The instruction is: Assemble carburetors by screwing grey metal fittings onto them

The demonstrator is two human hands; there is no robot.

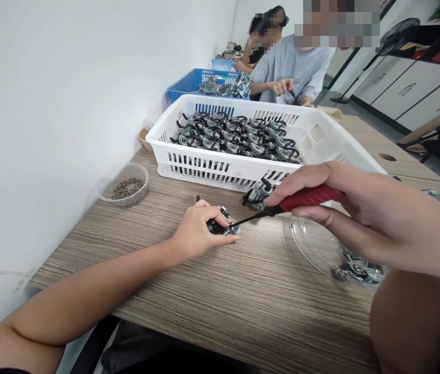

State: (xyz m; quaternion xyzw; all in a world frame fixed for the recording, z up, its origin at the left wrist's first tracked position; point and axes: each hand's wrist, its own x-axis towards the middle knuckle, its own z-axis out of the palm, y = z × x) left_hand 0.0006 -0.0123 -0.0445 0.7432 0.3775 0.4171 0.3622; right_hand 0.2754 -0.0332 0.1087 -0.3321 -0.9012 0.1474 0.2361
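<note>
My left hand [198, 231] holds a small black and silver metal part [223, 224] down on the wooden table, fingers pinched around it. In my right hand [360, 218] is a screwdriver with a red and black handle [309, 198], gripped between thumb and fingers. Its thin dark shaft points down to the left, and the tip meets the part beside my left fingertips. Another black and silver assembly [257, 194] lies on the table by the white basket, just behind the screwdriver.
A white basket [204, 174] holds several assemblies. Screws fill a clear bowl [124, 197] at left; another clear bowl [309, 249] with metal pieces is partly under my right hand. Behind are a blue crate [183, 89] and a person [293, 67] holding a red-handled tool.
</note>
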